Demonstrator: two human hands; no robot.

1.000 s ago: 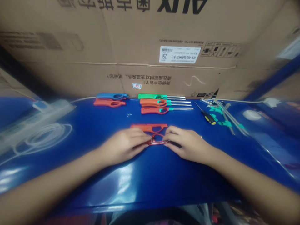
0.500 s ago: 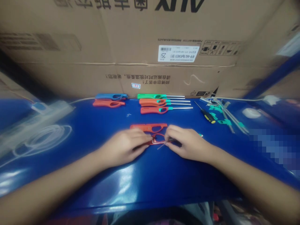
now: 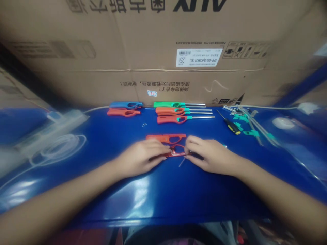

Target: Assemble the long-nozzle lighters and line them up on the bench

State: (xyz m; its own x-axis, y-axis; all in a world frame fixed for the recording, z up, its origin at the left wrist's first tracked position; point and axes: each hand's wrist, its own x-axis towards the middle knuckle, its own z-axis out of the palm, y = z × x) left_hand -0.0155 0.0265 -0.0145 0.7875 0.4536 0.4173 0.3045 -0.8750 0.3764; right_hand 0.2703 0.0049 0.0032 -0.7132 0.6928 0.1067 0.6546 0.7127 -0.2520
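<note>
While left hand holds red casing, right hand opposite

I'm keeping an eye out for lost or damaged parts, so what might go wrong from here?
The pale strand in the red handle piece might slip out of place between the left hand and right hand. The thin strip jutting from the right hand's fingertips could snag or drop. The tiny loose bits on the blue table could easily be brushed away.
</note>
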